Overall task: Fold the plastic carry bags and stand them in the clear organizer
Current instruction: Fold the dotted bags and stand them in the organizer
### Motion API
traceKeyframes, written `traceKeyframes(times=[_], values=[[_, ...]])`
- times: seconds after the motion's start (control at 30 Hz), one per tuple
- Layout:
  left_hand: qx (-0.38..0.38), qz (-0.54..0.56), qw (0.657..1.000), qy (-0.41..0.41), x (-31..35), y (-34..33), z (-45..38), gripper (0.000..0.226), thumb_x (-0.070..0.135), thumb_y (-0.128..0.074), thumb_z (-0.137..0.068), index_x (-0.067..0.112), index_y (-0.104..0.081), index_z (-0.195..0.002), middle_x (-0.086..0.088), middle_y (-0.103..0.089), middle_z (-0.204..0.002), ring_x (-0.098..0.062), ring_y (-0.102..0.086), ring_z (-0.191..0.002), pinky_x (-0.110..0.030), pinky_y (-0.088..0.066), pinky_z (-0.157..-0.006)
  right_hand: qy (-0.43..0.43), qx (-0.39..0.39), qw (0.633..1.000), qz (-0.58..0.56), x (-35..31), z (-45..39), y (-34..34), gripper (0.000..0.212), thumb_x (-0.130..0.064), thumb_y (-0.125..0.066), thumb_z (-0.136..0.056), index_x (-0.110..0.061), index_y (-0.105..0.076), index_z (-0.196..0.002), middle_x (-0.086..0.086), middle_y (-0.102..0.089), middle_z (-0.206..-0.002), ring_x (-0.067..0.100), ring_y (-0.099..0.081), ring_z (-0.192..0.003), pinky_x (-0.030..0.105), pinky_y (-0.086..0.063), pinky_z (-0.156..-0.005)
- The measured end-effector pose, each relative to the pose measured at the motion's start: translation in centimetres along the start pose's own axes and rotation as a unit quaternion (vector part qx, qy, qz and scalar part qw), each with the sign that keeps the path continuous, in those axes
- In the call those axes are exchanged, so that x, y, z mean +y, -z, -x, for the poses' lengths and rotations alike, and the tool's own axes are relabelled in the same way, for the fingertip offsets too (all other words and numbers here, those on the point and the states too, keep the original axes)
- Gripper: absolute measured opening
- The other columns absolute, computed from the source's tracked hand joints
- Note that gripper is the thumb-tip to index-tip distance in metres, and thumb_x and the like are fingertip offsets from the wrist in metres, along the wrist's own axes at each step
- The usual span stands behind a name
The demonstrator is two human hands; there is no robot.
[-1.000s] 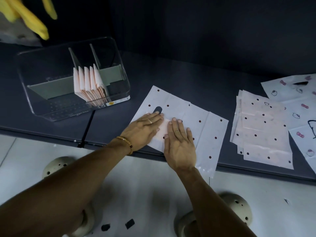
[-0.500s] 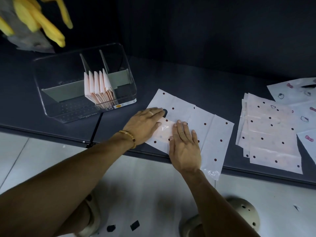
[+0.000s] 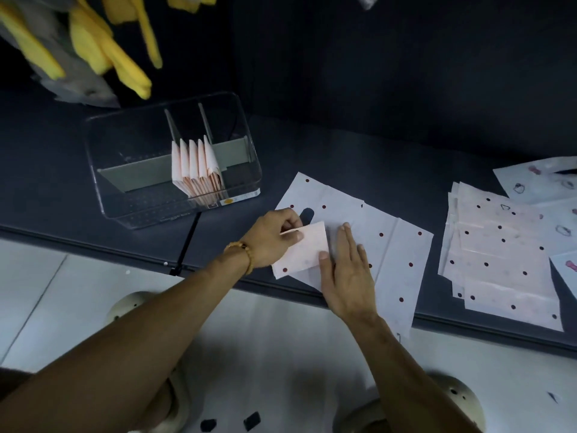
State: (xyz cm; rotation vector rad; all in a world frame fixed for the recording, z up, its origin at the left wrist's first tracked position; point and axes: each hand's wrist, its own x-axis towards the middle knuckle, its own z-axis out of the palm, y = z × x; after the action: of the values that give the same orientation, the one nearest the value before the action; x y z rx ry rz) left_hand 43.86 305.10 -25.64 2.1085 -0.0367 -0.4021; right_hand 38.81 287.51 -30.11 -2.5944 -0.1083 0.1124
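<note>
A small folded pink bag (image 3: 304, 251) lies on top of a flat white bag with red dots (image 3: 390, 245) at the dark table's front edge. My left hand (image 3: 271, 237) pinches the folded bag's upper left edge, thumb on top. Beside it my right hand (image 3: 346, 273) lies flat on the spread bag, its thumb touching the folded bag's right edge. The clear organizer (image 3: 125, 195) stands to the upper left. Several folded pink bags (image 3: 195, 170) stand upright in its middle section.
A stack of flat dotted bags (image 3: 499, 260) lies at the right, with printed bags (image 3: 543, 182) beyond it. Yellow gloves (image 3: 103, 54) hang at the upper left. The table's front edge (image 3: 93, 242) runs across; white floor lies below it.
Both hands pressed flat on the fold before. My left hand now has curled and lifted the folded bag's left edge; my right hand has slid a little to the right.
</note>
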Motion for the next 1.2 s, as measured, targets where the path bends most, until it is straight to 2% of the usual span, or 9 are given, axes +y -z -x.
traceKeyframes(times=[0.17, 0.27, 0.33, 0.5, 0.63, 0.77, 0.9, 1.03, 1.2], values=[[0.105, 0.186, 0.977, 0.011, 0.7, 2.8, 2.6, 0.007, 0.012, -0.06, -0.091, 0.015, -0.064, -0.087, 0.003, -0.067, -0.081, -0.007, -0.06, -0.071, -0.018, -0.049, -0.064, -0.08, -0.031, 0.962, -0.26, -5.8, -2.9, 3.7, 0.064, -0.051, -0.056, -0.089, -0.027, -0.033, -0.144, -0.021, -0.051, -0.128, 0.005, -0.054, -0.111, 0.02, -0.046, -0.086], [0.14, 0.261, 0.955, 0.0, 2.0, 4.8, 2.6, 0.009, 0.01, -0.062, -0.09, 0.016, -0.063, -0.084, -0.001, -0.066, -0.08, -0.01, -0.059, -0.07, -0.023, -0.05, -0.064, -0.073, -0.047, 0.932, -0.351, -8.6, -4.9, 5.3, 0.009, -0.021, -0.069, -0.085, -0.028, -0.064, -0.088, -0.02, -0.068, -0.079, 0.009, -0.067, -0.077, 0.014, -0.052, -0.058], [0.201, 0.261, 0.944, -0.018, 2.5, 6.2, 2.5, 0.009, 0.01, -0.067, -0.087, 0.018, -0.064, -0.082, -0.001, -0.065, -0.08, -0.008, -0.059, -0.071, -0.019, -0.049, -0.064, -0.067, -0.035, 0.927, -0.367, -9.9, -5.5, 6.0, 0.011, -0.016, -0.068, -0.085, -0.023, -0.064, -0.078, -0.01, -0.068, -0.069, 0.006, -0.065, -0.06, 0.013, -0.047, -0.047], [0.468, 0.046, 0.882, 0.007, 0.4, 9.6, 1.8, 0.03, 0.021, -0.074, -0.077, 0.019, -0.057, -0.102, -0.001, -0.054, -0.099, -0.014, -0.052, -0.091, -0.031, -0.048, -0.083, -0.122, 0.035, 0.907, -0.401, -12.0, -7.2, 5.5, 0.004, -0.021, -0.062, -0.089, -0.018, -0.062, -0.092, 0.004, -0.066, -0.078, 0.01, -0.058, -0.059, 0.012, -0.04, -0.04], [0.452, -0.121, 0.876, 0.121, -1.6, 9.9, 0.2, 0.083, 0.047, -0.077, -0.066, 0.016, -0.04, -0.133, -0.007, -0.041, -0.129, -0.028, -0.037, -0.118, -0.047, -0.036, -0.096, -0.203, 0.043, 0.827, -0.523, -13.5, -8.5, 4.4, 0.008, -0.018, -0.065, -0.09, -0.022, -0.063, -0.096, 0.001, -0.071, -0.085, 0.01, -0.065, -0.057, 0.017, -0.049, -0.049], [0.449, 0.003, 0.883, 0.136, -3.2, 10.5, -1.0, 0.067, 0.019, -0.069, -0.078, 0.01, -0.036, -0.135, -0.012, -0.041, -0.13, -0.031, -0.048, -0.114, -0.042, -0.046, -0.092, -0.233, -0.016, 0.742, -0.628, -15.0, -10.1, 3.2, 0.012, -0.011, -0.065, -0.089, -0.012, -0.065, -0.101, 0.005, -0.074, -0.078, 0.01, -0.064, -0.055, 0.022, -0.052, -0.053], [0.494, 0.065, 0.855, 0.141, -5.1, 11.6, 0.2, 0.039, 0.008, -0.065, -0.081, 0.008, -0.053, -0.117, -0.012, -0.055, -0.113, -0.027, -0.056, -0.099, -0.026, -0.041, -0.074, -0.196, -0.047, 0.798, -0.568, -17.0, -11.6, 1.4, 0.012, -0.008, -0.062, -0.09, -0.007, -0.065, -0.102, 0.01, -0.072, -0.086, 0.013, -0.066, -0.061, 0.022, -0.053, -0.056], [0.484, 0.08, 0.86, 0.139, -6.3, 12.3, 1.1, 0.031, 0.011, -0.07, -0.077, 0.01, -0.06, -0.106, -0.009, -0.061, -0.105, -0.022, -0.057, -0.092, -0.029, -0.046, -0.075, -0.094, 0.055, 0.959, -0.261, -18.4, -12.5, -0.4, 0.011, -0.014, -0.059, -0.091, -0.008, -0.062, -0.099, 0.01, -0.07, -0.1, 0.025, -0.07, -0.082, 0.025, -0.056, -0.059], [0.471, 0.102, 0.871, 0.092, -6.3, 12.4, 2.2, 0.033, 0.011, -0.074, -0.074, 0.022, -0.059, -0.101, -0.002, -0.059, -0.102, -0.011, -0.057, -0.084, -0.024, -0.05, -0.073, 0.085, 0.112, 0.984, -0.111, -20.2, -12.4, -1.8, 0.015, -0.015, -0.059, -0.091, -0.007, -0.063, -0.103, 0.013, -0.069, -0.091, 0.03, -0.067, -0.08, 0.033, -0.056, -0.066]])
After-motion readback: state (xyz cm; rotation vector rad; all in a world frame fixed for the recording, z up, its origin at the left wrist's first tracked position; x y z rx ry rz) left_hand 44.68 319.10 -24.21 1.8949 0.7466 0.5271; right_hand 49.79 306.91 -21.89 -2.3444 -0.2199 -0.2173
